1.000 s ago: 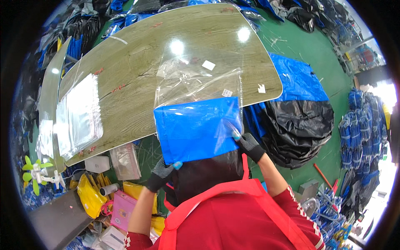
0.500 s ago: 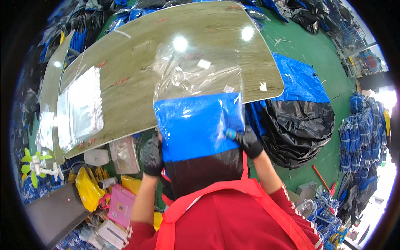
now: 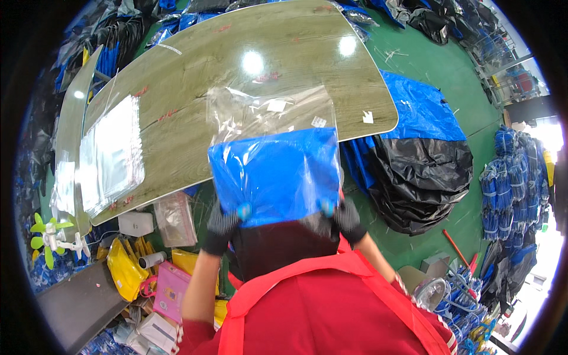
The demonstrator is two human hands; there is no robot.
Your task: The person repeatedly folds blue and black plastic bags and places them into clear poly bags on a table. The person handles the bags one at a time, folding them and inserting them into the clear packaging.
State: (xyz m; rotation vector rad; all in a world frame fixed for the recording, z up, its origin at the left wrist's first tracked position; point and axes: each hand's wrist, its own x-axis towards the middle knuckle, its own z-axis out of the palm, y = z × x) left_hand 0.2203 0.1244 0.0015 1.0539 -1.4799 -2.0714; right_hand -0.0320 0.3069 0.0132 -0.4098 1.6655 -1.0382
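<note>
In front of me, at the near edge of the table [image 3: 195, 136], is a clear plastic bag [image 3: 296, 109] with a folded blue and black sheet [image 3: 272, 174] inside it. The upper part of the bag, see-through and wrinkled, lies over the tabletop. My left hand [image 3: 222, 228], in a dark grey glove with blue fingertips, is closed on the bag's lower left side, thumb in front. On the lower right side my right hand [image 3: 348, 220], gloved alike, grips the bag the same way. The other fingers of both hands are hidden behind it.
A stack of clear bags [image 3: 115, 154] lies on the table's left. Right of the table, a pile of blue and black sheets [image 3: 423, 171] rests on the green floor. Yellow packages [image 3: 125, 269], a pink bag [image 3: 171, 290] and a small fan [image 3: 53, 236] are at lower left.
My left hand has come from the bag's left edge onto its lower left front, thumb now showing. The bag has shifted slightly left, and my right hand has stayed on its right side.
</note>
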